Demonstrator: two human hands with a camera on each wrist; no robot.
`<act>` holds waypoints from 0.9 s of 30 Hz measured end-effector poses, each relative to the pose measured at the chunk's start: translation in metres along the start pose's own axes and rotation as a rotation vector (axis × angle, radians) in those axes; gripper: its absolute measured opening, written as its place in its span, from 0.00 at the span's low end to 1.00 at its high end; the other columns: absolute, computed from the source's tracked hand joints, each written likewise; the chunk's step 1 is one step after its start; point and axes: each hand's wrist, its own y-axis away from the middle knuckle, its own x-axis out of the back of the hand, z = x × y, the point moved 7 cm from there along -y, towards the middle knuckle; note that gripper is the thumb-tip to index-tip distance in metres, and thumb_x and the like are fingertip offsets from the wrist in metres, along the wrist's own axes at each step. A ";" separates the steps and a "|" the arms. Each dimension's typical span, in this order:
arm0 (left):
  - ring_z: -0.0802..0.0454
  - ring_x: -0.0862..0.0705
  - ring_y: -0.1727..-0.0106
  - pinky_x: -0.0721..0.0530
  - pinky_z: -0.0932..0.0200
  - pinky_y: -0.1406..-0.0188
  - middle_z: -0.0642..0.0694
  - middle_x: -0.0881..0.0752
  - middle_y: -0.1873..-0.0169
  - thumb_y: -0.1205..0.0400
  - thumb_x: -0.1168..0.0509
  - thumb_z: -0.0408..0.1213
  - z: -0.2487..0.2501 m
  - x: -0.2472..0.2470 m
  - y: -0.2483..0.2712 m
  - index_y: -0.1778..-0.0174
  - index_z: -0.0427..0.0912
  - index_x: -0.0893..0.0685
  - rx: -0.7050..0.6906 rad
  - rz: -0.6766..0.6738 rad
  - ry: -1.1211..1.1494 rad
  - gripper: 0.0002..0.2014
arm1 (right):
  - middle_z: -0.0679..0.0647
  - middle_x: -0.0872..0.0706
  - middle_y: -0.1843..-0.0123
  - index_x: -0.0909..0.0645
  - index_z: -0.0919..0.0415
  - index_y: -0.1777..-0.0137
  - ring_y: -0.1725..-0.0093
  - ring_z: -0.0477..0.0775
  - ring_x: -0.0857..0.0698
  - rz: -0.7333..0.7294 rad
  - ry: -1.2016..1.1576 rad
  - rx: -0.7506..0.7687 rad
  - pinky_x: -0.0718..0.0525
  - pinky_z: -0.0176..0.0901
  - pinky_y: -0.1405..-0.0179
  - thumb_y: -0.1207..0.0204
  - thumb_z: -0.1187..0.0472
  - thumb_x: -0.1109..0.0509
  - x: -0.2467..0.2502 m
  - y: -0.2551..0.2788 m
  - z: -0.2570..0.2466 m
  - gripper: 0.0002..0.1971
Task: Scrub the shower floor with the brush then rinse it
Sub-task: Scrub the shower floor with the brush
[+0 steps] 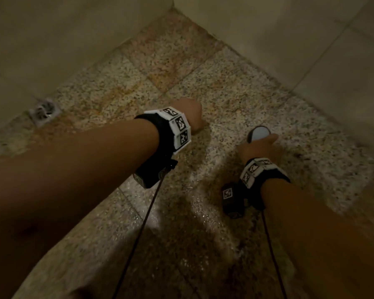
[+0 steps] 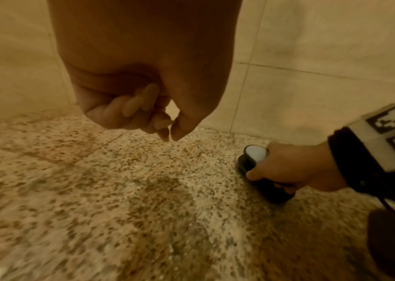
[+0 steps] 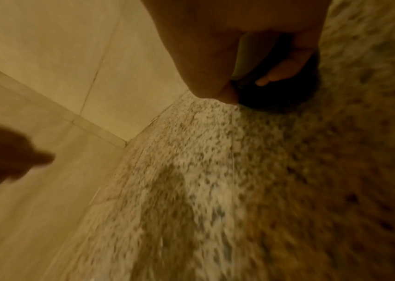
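The brush (image 1: pixel 259 133) has a white top and a dark body, and it stands on the speckled shower floor (image 1: pixel 181 67) near the right wall. My right hand (image 1: pixel 260 147) grips it from above, fingers wrapped round its sides; the left wrist view shows the brush (image 2: pixel 254 153) pressed on the floor under that right hand (image 2: pixel 292 169). In the right wrist view only the brush's dark underside (image 3: pixel 276 98) shows below the fingers. My left hand (image 1: pixel 192 117) hovers over the floor left of the brush, its fingers (image 2: pixel 129 106) curled into the palm and holding nothing.
A square metal drain (image 1: pixel 44 111) sits at the left by the wall. Beige tiled walls (image 1: pixel 311 39) meet in a corner ahead. The floor nearer me (image 1: pixel 203 190) is wet and glistening. Thin cables hang from both wrist bands.
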 end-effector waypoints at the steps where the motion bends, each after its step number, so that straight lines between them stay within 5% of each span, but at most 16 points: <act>1: 0.50 0.41 0.79 0.41 0.60 0.80 0.46 0.38 0.78 0.14 0.42 0.39 0.004 -0.004 -0.006 0.76 0.41 0.38 -0.024 0.009 0.016 0.23 | 0.69 0.24 0.31 0.64 0.59 0.15 0.63 0.61 0.21 -0.012 0.002 -0.004 0.25 0.47 0.70 0.16 0.61 0.39 -0.005 0.005 0.001 0.40; 6: 0.50 0.41 0.79 0.41 0.61 0.80 0.46 0.38 0.79 0.14 0.43 0.40 -0.013 -0.035 -0.021 0.77 0.41 0.39 -0.082 0.050 0.162 0.24 | 0.67 0.28 0.25 0.64 0.60 0.15 0.38 0.68 0.19 0.080 0.061 0.031 0.20 0.54 0.53 0.21 0.54 0.33 -0.013 0.020 0.004 0.47; 9: 0.51 0.42 0.79 0.41 0.61 0.80 0.46 0.39 0.80 0.14 0.42 0.42 -0.062 -0.046 -0.009 0.77 0.42 0.40 -0.060 0.073 0.238 0.24 | 0.67 0.27 0.26 0.61 0.61 0.15 0.34 0.69 0.22 0.126 0.060 0.092 0.19 0.56 0.48 0.21 0.51 0.32 -0.038 0.049 -0.003 0.46; 11: 0.50 0.39 0.79 0.40 0.61 0.80 0.45 0.37 0.80 0.15 0.41 0.43 -0.097 -0.051 0.003 0.77 0.41 0.37 -0.022 0.074 0.223 0.24 | 0.65 0.23 0.29 0.62 0.60 0.15 0.38 0.67 0.19 0.029 0.063 0.134 0.18 0.52 0.53 0.22 0.51 0.33 -0.079 0.075 -0.018 0.47; 16: 0.49 0.36 0.78 0.37 0.62 0.80 0.43 0.33 0.79 0.16 0.41 0.42 -0.169 -0.057 0.035 0.76 0.40 0.34 0.072 0.076 0.173 0.22 | 0.64 0.32 0.23 0.60 0.62 0.15 0.29 0.65 0.24 -0.218 0.023 0.205 0.21 0.55 0.35 0.22 0.55 0.30 -0.198 0.152 -0.101 0.46; 19: 0.49 0.35 0.78 0.39 0.62 0.81 0.42 0.33 0.79 0.16 0.40 0.40 -0.203 -0.060 0.048 0.77 0.39 0.33 0.132 0.115 0.244 0.22 | 0.66 0.28 0.26 0.62 0.62 0.15 0.33 0.66 0.22 -0.330 0.076 0.228 0.19 0.54 0.40 0.21 0.52 0.32 -0.235 0.173 -0.131 0.47; 25: 0.49 0.34 0.77 0.38 0.62 0.80 0.44 0.32 0.78 0.16 0.40 0.41 -0.245 -0.082 0.058 0.76 0.40 0.33 0.206 0.083 0.223 0.21 | 0.66 0.34 0.21 0.55 0.67 0.16 0.26 0.68 0.29 0.087 0.000 0.170 0.26 0.56 0.29 0.21 0.53 0.33 -0.126 0.126 -0.077 0.42; 27: 0.48 0.31 0.77 0.36 0.62 0.80 0.43 0.30 0.77 0.16 0.40 0.41 -0.250 -0.080 0.059 0.75 0.40 0.31 0.203 0.083 0.162 0.21 | 0.69 0.34 0.21 0.57 0.66 0.16 0.30 0.69 0.25 0.131 0.100 0.042 0.21 0.56 0.39 0.20 0.53 0.33 -0.110 0.112 -0.051 0.44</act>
